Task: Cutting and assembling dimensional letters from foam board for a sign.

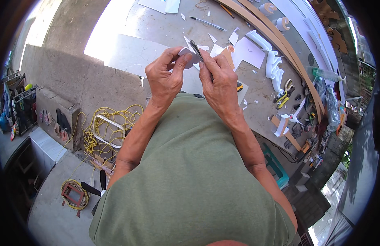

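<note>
Both my hands are raised close together over the near edge of the worktable. My left hand (164,76) pinches a small white curved piece (184,51) between thumb and fingers. My right hand (219,76) grips a slim dark tool (195,48), its narrow end tilted up and its exact kind unclear. The tool lies right beside the white piece; I cannot tell whether they touch. Under my right hand, a yellow-and-black tool (239,87) shows in part. Just beyond the hands lie white offcuts (213,38) and a brown cut-out piece (228,56).
The worktable holds a pen (208,23), a white sheet (126,52), white curved shapes (274,71), yellow-handled pliers (285,95) and long brown strips (276,33). A green stool (276,166) is at right. On the floor at left lie tangled yellow cord (100,135) and fan blades (91,188).
</note>
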Demonstrator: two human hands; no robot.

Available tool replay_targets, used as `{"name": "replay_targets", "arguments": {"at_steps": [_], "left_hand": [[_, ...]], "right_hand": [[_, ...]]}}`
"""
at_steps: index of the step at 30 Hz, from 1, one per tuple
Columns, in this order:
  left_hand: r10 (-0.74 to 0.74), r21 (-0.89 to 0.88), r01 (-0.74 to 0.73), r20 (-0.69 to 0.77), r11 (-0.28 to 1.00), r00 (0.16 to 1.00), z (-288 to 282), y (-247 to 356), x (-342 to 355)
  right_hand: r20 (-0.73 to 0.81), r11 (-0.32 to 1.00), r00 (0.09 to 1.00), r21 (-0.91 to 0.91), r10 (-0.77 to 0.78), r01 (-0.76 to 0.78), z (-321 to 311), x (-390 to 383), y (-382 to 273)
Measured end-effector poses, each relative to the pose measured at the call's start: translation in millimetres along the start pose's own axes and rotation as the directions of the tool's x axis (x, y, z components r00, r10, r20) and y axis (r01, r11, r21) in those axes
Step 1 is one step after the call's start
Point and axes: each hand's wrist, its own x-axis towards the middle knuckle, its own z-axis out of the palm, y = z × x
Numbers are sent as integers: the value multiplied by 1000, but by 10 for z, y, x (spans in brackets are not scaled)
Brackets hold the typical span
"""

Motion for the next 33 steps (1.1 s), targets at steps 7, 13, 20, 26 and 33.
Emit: {"name": "replay_targets", "arguments": {"at_steps": [7,13,20,26,33], "left_hand": [[-230,-29,230,-23,973,973,9,-134,-19],[-383,71,377,107,923,918,-24,-350,-58],[-354,126,332,267,935,896,-75,-428,-126],[-251,242,191,248,951,936,-88,-399,-181],[-147,260,97,181,961,972,-43,-371,-263]], "right_hand": [[270,901,927,280,259,-333,91,-11,86],[529,630,758,452,381,-632,239,-66,327],[532,635,752,436,389,-637,193,-33,411],[485,740,787,350,382,-575,183,-18,353],[409,773,836,366,367,-519,284,-151,337]]}}
